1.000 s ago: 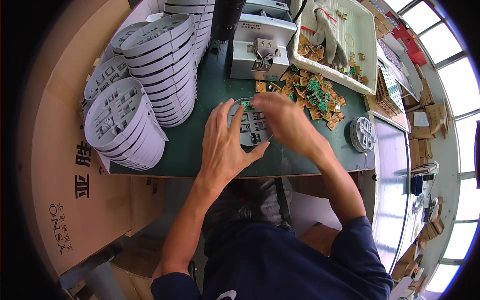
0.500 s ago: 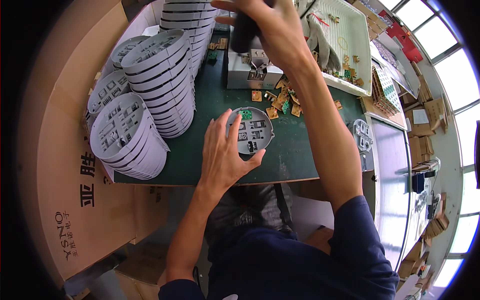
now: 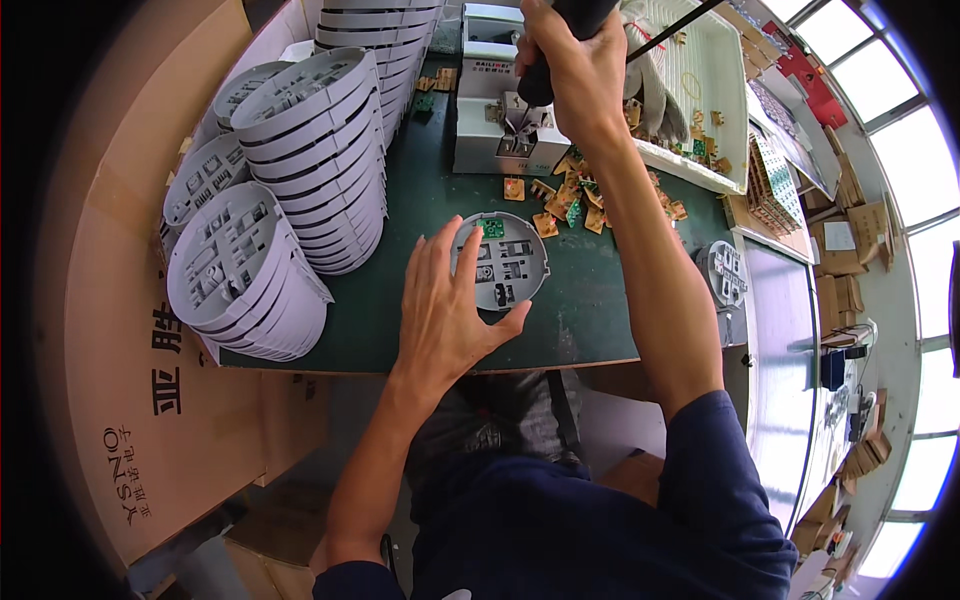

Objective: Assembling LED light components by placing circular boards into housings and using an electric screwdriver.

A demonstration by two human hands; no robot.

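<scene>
A round grey plastic housing (image 3: 523, 266) lies on the green tabletop with its moulded inside facing up. A small green circuit board (image 3: 489, 229) sits at its upper left. My left hand (image 3: 443, 300) holds the housing by its rim, fingers along the left side and thumb at the lower right. Farther off, my right hand (image 3: 590, 75) is wrapped round a black electric screwdriver (image 3: 537, 84). The driver's tip points down into the front of a grey-white screw feeder (image 3: 480, 150).
Tall stacks of grey housings (image 3: 310, 150) stand at the left, beside a cardboard box (image 3: 140, 250). Small tan and green circuit boards (image 3: 570, 205) are heaped right of the feeder. A white tray (image 3: 735, 120) holds gloves and boards. Another housing (image 3: 722, 272) lies at the right.
My right hand has brought the screwdriver down and to the right, onto the feeder's front. My left hand and the housing stay in place.
</scene>
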